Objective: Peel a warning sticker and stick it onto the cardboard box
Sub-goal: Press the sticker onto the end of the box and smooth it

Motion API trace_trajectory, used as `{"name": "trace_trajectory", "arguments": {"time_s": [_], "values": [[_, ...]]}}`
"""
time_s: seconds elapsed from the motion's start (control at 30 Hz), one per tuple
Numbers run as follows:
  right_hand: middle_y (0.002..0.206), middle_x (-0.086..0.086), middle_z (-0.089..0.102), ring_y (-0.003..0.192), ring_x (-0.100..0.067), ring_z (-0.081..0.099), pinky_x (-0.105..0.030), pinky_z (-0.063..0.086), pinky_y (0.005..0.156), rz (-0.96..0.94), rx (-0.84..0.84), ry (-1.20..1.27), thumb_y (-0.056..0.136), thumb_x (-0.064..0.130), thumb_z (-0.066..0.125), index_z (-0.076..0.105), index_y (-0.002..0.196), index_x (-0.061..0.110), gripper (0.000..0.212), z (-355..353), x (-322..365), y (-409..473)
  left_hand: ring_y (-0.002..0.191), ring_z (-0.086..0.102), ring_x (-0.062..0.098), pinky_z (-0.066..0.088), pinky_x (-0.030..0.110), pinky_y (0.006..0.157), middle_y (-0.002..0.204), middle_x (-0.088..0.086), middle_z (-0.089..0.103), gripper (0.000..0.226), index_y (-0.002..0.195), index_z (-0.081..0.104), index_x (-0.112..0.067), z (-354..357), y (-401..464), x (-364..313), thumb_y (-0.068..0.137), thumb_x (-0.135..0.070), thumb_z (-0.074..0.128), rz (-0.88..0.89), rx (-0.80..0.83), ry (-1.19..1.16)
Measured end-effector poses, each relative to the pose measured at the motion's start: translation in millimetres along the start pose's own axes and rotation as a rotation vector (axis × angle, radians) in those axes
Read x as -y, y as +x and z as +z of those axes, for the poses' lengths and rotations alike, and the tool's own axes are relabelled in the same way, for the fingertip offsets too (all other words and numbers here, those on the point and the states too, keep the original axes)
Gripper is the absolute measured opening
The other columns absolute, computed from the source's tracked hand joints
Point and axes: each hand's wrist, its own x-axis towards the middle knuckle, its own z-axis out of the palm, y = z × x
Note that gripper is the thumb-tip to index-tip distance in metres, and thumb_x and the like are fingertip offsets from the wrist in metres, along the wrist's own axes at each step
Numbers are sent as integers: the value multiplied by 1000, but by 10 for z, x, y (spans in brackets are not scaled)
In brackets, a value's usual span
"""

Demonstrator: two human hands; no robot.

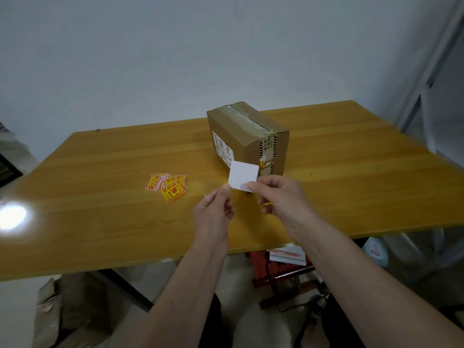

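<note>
A taped brown cardboard box (pixel 247 136) stands on the wooden table (pixel 100 222), with a white shipping label on its left side. Just in front of it, both hands hold one warning sticker (pixel 243 175) up with its white backing side toward me. My left hand (pixel 216 209) pinches the lower left corner. My right hand (pixel 281 199) pinches the lower right edge. A small pile of yellow and red warning stickers (pixel 167 186) lies on the table to the left of the hands.
The table's near edge runs across below my wrists. Under the table stand a red wooden stool (pixel 276 275) with papers on it and a crumpled brown paper bag (pixel 67 312) at the left. A metal rack frame (pixel 426 84) rises at the right.
</note>
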Motion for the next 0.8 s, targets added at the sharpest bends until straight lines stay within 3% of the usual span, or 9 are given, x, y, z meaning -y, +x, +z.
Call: {"name": "trace_trajectory", "arguments": {"time_s": [0.1, 0.23, 0.33, 0.43, 0.5, 0.6, 0.7, 0.8], "values": [[58, -2, 51, 51, -12, 45, -23, 41, 50, -64, -37, -27, 79, 11, 69, 60, 64, 12, 18, 41, -7, -13, 59, 47, 8, 46, 18, 52, 63, -2, 54, 5, 82, 67, -12, -3, -18, -17, 81, -17, 69, -25, -51, -28], [56, 0, 51, 50, -11, 43, -24, 42, 57, -139, -147, -36, 79, 8, 68, 56, 57, 15, 26, 44, 6, -3, 61, 49, 9, 44, 19, 55, 73, -1, 59, 11, 76, 62, -19, -78, 14, -14, 80, -24, 72, 20, -327, -79], [64, 4, 53, 58, -9, 48, -26, 43, 61, -318, -249, -297, 77, 12, 69, 57, 61, 15, 20, 92, -50, 15, 78, 60, 11, 45, 21, 69, 83, -4, 68, 6, 73, 69, -26, -18, -56, 34, 77, -25, 74, 205, -166, 202], [69, 11, 42, 59, -5, 41, -22, 32, 53, -516, -315, -597, 78, 19, 68, 47, 64, 19, 25, 162, -143, -5, 100, 61, 9, 41, 19, 79, 104, 1, 69, 12, 78, 74, -32, 77, -121, 73, 68, -37, 77, 305, -14, 379], [73, 8, 38, 60, -12, 38, -20, 24, 49, -612, -345, -740, 81, 23, 64, 42, 67, 18, 27, 192, -172, -37, 105, 60, 8, 40, 19, 84, 108, 2, 68, 27, 79, 75, -34, 93, -111, 85, 57, -49, 77, 320, -16, 365], [77, 0, 44, 64, -15, 39, -15, 18, 47, -742, -392, -884, 81, 21, 64, 40, 67, 17, 28, 207, -197, -60, 110, 60, 13, 46, 32, 97, 108, 3, 69, 36, 77, 75, -36, 82, -89, 104, 47, -56, 76, 292, -46, 323], [74, -1, 43, 62, -13, 35, -11, 13, 48, -793, -427, -915, 75, 17, 68, 41, 68, 15, 28, 220, -209, -63, 113, 60, 19, 46, 42, 102, 104, 3, 71, 24, 73, 75, -35, 90, -93, 113, 53, -47, 79, 259, -84, 293], [77, 2, 36, 63, -14, 35, -17, 16, 46, -806, -433, -932, 73, 14, 70, 41, 73, 13, 29, 230, -242, -52, 112, 60, 20, 46, 43, 101, 105, 5, 70, 9, 71, 74, -36, 106, -99, 122, 64, -35, 79, 251, -111, 279]]}}
